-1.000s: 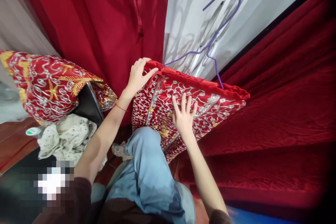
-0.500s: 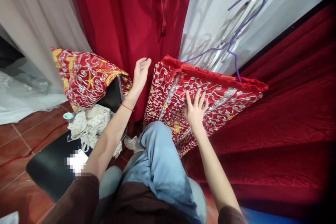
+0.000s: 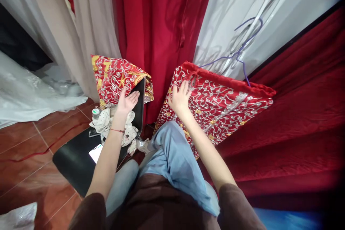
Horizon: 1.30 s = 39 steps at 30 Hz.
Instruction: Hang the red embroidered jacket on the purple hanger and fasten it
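A red skirt (image 3: 212,104) with silver and gold embroidery hangs before my knee, with a purple wire hanger (image 3: 238,55) rising out of its gathered waistband. My right hand (image 3: 180,99) is over its upper left part, fingers apart, close to the red drawstring bow (image 3: 192,77); whether the fingertips press on the cloth is unclear. To the left, my left hand (image 3: 128,101) is open and empty, palm turned up. It is in front of a black chair back (image 3: 140,109), over which a matching embroidered red cloth (image 3: 113,79) is draped.
On the black chair seat (image 3: 72,158) lie a dotted white cloth (image 3: 104,120), a phone (image 3: 95,153) with a lit screen and a small green-capped container (image 3: 95,112). Red curtains (image 3: 156,25) hang behind. Clear plastic wrapping (image 3: 27,86) covers something white at the left.
My left hand has moved from beside the skirt to the chair back and turned palm up. My right hand has slid left across the skirt toward the bow. The view has shifted left.
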### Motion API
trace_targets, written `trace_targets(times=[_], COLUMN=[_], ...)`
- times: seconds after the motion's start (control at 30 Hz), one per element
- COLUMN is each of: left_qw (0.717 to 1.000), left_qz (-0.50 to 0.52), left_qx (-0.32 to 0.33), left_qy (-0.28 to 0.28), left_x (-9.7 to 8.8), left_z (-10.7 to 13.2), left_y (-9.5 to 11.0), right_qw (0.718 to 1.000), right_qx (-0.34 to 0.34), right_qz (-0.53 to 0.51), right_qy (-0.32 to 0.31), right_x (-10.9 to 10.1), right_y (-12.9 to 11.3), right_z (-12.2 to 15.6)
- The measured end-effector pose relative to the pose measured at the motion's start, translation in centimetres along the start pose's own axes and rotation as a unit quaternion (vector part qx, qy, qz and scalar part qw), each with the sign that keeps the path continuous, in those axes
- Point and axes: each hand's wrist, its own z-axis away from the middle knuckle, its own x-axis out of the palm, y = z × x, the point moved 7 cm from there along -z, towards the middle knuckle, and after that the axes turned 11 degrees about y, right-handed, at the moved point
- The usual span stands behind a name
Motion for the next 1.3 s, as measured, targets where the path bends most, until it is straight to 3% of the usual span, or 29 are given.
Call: trace_targets(times=[0.1,0.17,0.23,0.33,0.43,0.53,0.63,0.77,0.93,1.0,1.07,1.13,1.17,1.27,1.3], left_qw=[0.99,0.985,0.982,0.963,0.931,0.896,0.881,0.865,0.787,0.768,0.76,0.767,0.784,0.859,0.87], left_qz=[0.134,0.153,0.153,0.162,0.13,0.079,0.004,-0.112,-0.225,-0.238,-0.229,-0.197,-0.186,-0.233,-0.274], left_qx=[-0.033,-0.041,-0.004,0.123,0.277,0.395,0.447,0.477,0.574,0.593,0.602,0.598,0.581,0.455,0.409], left_qy=[0.041,0.065,0.109,0.177,0.2,0.184,0.155,0.105,0.01,0.032,0.085,0.124,0.118,0.008,-0.035], left_x=[-3.1,-3.7,-3.8,-3.4,-2.6,-1.4,0.3,2.9,6.7,7.3,6.9,5.8,5.4,5.9,6.6], left_z=[-1.2,-1.7,-1.8,-1.1,1.0,4.0,6.6,9.4,14.5,15.6,15.8,15.0,14.1,10.2,9.1], left_y=[0.3,-0.3,-0.6,0.8,3.8,6.6,7.7,6.9,5.3,5.1,5.5,6.4,6.7,6.1,5.3], right_qw=[0.996,0.988,0.977,0.964,0.959,0.958,0.959,0.956,0.946,0.929,0.891,0.852,0.839,0.832,0.834], right_qx=[-0.079,-0.143,-0.201,-0.256,-0.273,-0.27,-0.234,-0.184,-0.131,-0.056,0.013,0.047,0.052,0.044,0.039], right_qz=[-0.026,-0.038,-0.046,-0.051,-0.063,-0.1,-0.158,-0.223,-0.281,-0.343,-0.425,-0.489,-0.509,-0.528,-0.529], right_qy=[-0.027,-0.04,-0.053,-0.057,-0.037,0.003,0.034,0.046,0.093,0.125,0.158,0.18,0.183,0.167,0.155], right_x=[-0.4,-0.4,-0.3,-0.5,-1.5,-3.4,-5.3,-7.4,-10.4,-11.1,-11.5,-11.6,-11.6,-11.0,-10.6], right_y=[-4.3,-7.1,-9.6,-12.8,-15.4,-17.3,-17.9,-16.8,-12.7,-9.2,-5.2,-1.5,0.0,2.7,2.9], right_z=[-0.7,-0.5,-0.2,-0.1,-0.7,-1.6,-2.3,-2.4,-3.2,-4.5,-5.9,-6.8,-7.0,-6.7,-6.3])
